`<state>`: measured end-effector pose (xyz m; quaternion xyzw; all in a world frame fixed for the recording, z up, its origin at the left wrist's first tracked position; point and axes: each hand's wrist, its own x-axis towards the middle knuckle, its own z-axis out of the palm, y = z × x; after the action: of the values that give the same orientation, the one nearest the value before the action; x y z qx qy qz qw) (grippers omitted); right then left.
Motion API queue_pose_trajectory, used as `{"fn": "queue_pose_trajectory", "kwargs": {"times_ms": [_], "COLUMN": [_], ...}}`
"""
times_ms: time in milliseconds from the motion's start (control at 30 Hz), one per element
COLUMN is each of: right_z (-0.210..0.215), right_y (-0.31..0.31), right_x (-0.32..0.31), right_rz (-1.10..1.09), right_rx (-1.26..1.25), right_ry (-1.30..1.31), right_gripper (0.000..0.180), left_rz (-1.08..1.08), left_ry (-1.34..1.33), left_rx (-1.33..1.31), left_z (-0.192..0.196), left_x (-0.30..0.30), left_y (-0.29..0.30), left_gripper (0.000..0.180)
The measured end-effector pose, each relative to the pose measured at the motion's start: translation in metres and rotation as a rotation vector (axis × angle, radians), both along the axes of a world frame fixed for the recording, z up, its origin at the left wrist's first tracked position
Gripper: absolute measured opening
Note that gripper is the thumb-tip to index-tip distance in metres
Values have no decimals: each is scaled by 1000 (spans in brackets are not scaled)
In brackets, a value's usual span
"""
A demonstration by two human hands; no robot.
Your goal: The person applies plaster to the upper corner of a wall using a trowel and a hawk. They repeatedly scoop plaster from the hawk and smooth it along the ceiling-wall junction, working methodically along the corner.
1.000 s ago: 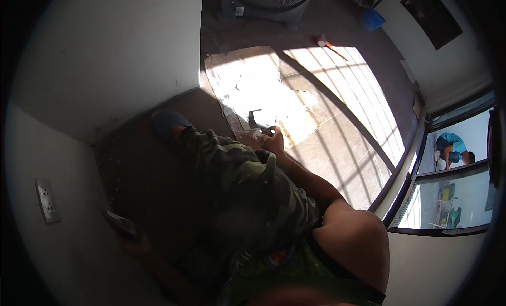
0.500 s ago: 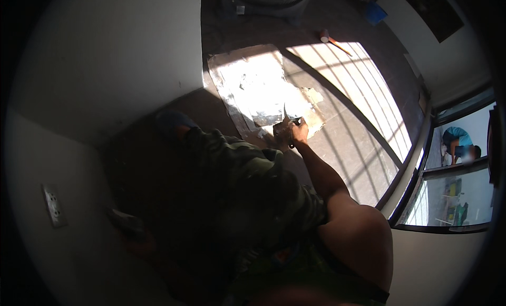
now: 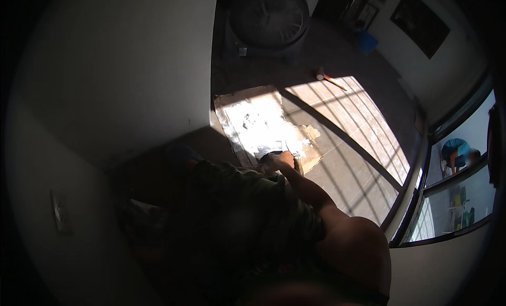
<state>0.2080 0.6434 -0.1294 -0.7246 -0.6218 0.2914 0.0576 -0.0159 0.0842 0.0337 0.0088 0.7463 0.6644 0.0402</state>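
My right hand (image 3: 285, 160) is closed round a putty knife (image 3: 271, 146) with a wide pale blade. The blade is over the near edge of a flattened cardboard sheet (image 3: 225, 101) on the tiled floor. White material (image 3: 247, 121) covers much of the sheet, and sunlight glares on it. A dark curved edge (image 3: 298, 164) shows just beside this hand, but its object cannot be made out. Deep shadow at the lower left hides my left hand's fingers (image 3: 149, 251). Near it shows a pale edge (image 3: 143, 203) of something I cannot identify.
A mallet with an orange handle (image 3: 334, 83) lies beyond the cardboard. Farther back stand a large round fan (image 3: 268, 18) and a blue bucket (image 3: 367, 42). Walls flank me, with an outlet (image 3: 60, 211) at left. A person (image 3: 454, 150) bends over, seen in the window at right.
The view has tilted up, so the fan shows more fully. My right hand has drawn back toward me along the cardboard, and the putty knife's blade has turned to show its broad face.
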Motion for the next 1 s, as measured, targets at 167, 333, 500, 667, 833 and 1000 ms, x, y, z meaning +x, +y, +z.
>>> {"fn": "queue_pose_trajectory", "kwargs": {"times_ms": [167, 333, 500, 667, 833, 1000], "right_z": [54, 174, 291, 442, 561, 590], "right_y": [-19, -47, -87, -106, -96, -81], "right_x": [-12, -59, -158, -245, -307, -344], "right_rz": [-161, -215, 545, 1026, 714, 531], "right_rx": [51, -821, -602, 1325, 2136, 2193], "right_ry": [998, 1781, 1620, 953, 498, 395], "right_gripper": [17, 32, 34, 38, 53, 52], "left_rz": [-10, -22, -60, 28, 59, 78], "left_ry": [-118, -285, 60, 303, 195, 145], "left_rx": [127, 317, 284, -362, -339, -321], "left_z": [11, 29, 21, -19, -46, -51], "left_x": [6, 24, 38, 36, 27, 26], "left_y": [10, 19, 15, -12, -34, -42], "left_gripper": [64, 63, 60, 59, 59, 58]}}
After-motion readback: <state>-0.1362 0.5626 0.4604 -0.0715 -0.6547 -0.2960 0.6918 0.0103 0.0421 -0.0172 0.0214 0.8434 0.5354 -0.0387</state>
